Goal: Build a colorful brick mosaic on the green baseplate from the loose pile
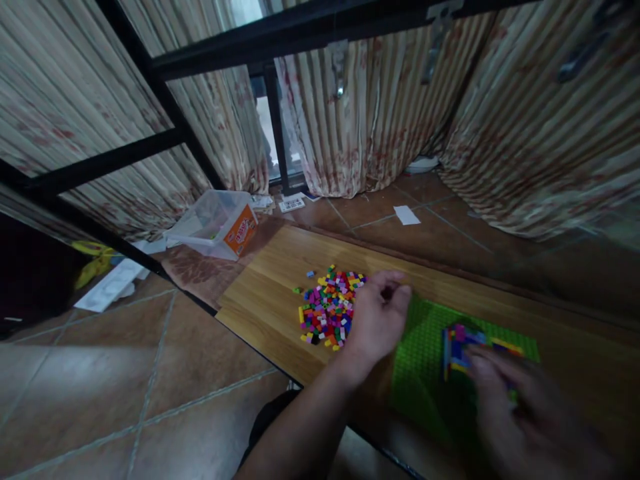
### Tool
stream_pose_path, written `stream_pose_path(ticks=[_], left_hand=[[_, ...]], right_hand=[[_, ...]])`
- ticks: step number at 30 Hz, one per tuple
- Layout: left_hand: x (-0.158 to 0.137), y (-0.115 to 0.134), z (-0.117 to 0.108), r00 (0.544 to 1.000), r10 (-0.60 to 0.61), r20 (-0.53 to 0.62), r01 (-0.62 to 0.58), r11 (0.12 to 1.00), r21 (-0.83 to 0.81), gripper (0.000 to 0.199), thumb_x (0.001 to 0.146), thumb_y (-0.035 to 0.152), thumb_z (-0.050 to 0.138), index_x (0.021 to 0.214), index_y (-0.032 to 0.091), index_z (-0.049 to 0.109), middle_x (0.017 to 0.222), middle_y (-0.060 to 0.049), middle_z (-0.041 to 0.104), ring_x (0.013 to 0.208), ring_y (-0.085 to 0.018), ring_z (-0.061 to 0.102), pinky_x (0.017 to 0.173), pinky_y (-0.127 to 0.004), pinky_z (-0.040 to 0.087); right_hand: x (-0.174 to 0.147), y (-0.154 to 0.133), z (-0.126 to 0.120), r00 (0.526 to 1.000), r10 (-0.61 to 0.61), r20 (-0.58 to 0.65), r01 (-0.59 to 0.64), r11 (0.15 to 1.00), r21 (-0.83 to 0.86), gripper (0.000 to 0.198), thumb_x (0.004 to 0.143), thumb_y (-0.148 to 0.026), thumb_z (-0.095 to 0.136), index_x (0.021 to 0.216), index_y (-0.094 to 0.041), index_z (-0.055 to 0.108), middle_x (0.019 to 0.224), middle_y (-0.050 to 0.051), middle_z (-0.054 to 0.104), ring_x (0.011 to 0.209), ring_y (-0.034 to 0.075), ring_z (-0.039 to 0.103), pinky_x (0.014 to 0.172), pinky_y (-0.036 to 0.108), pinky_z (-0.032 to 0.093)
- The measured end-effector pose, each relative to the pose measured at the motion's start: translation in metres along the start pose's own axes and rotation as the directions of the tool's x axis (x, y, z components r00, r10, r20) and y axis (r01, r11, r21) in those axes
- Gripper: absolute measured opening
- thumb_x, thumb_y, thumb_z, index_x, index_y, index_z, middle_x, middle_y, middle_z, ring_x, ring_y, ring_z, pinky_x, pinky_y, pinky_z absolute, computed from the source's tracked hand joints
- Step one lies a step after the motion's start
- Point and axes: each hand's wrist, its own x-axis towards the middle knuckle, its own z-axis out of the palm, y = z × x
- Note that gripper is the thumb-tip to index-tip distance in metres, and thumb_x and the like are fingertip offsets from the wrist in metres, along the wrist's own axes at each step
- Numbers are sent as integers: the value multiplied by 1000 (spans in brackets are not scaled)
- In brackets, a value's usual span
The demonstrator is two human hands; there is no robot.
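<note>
My left hand (pixel 377 317) is just right of a pile of small coloured toy bricks (pixel 325 310) on the wooden board. Its fingers are curled together, and whatever they may hold is hidden. Toward the right, a green studded baseplate (pixel 415 353) lies on the same board. A low build of blue, purple and yellow bricks (pixel 455 347) sits on it. My right hand (pixel 520 407), blurred and in shadow, is over the build with thumb and forefinger pinched close at its near side. What is between those fingertips cannot be made out.
The wooden board (pixel 265 293) is long and narrow. Beyond its left end stands a clear plastic box (pixel 215 223) with an orange label. Striped curtains (pixel 360 120) and a dark metal frame (pixel 250 50) rise behind. A white paper (pixel 407 215) lies on the tiled floor.
</note>
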Motion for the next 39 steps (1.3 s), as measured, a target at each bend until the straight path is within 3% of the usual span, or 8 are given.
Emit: stream_pose_path(ticks=[2,5,11,16,21,28,34,39], left_hand=[[10,6,-17,993,-9,-115,-1,997,-82,18,81,21,61,98,15,64,66,3,57,57,-9,49,56,-21,38],[23,18,-49,965,-31,-260,-24,978,-208,18,80,24,62,94,14,63,64,4,56,51,-6,44,52,-20,35],[33,37,-124,826,-58,-561,-166,926,-339,22,71,26,69,88,14,65,66,4,57,49,-3,44,49,-17,32],[29,44,-163,779,-116,-616,-220,870,-442,24,64,22,72,85,13,65,66,4,57,49,-2,45,49,-15,31],[25,49,-172,800,-158,-578,-187,851,-491,26,63,22,72,86,12,65,65,4,57,49,-2,45,49,-14,32],[23,52,-174,819,-194,-540,-144,841,-521,26,64,23,72,87,12,65,66,4,56,49,-2,44,49,-15,31],[23,52,-175,829,-197,-523,-132,840,-527,24,65,22,71,86,12,65,66,4,56,50,-2,44,50,-15,32],[22,50,-173,873,-208,-441,-26,883,-468,23,66,24,72,85,13,66,68,3,59,52,-3,45,51,-17,32]], right_hand=[[-7,-29,15,973,-216,80,209,974,88,16,93,-34,56,94,-23,69,89,2,74,78,16,70,73,26,52],[-24,-56,38,923,-354,149,322,924,204,17,95,-29,53,99,-23,69,90,1,75,81,14,71,77,23,54],[-48,-76,71,896,-340,284,269,927,260,20,95,-28,49,96,-25,69,87,3,73,78,17,69,71,29,56],[-34,-114,104,902,-242,358,209,969,131,18,93,-36,55,99,-22,65,92,7,68,88,24,61,79,38,49],[-14,-147,134,920,-157,358,207,973,-105,21,91,-40,56,92,-20,64,95,12,64,91,29,53,78,42,42],[-10,-155,150,935,-134,329,231,933,-277,20,89,-37,57,92,-19,65,97,14,62,90,31,50,74,42,37],[-9,-154,154,930,-158,331,242,942,-232,18,93,-31,51,85,-21,64,97,12,64,92,30,52,77,43,38],[1,-146,140,950,-202,239,212,977,-15,17,95,-30,50,89,-22,64,94,9,67,91,25,57,83,40,43]])
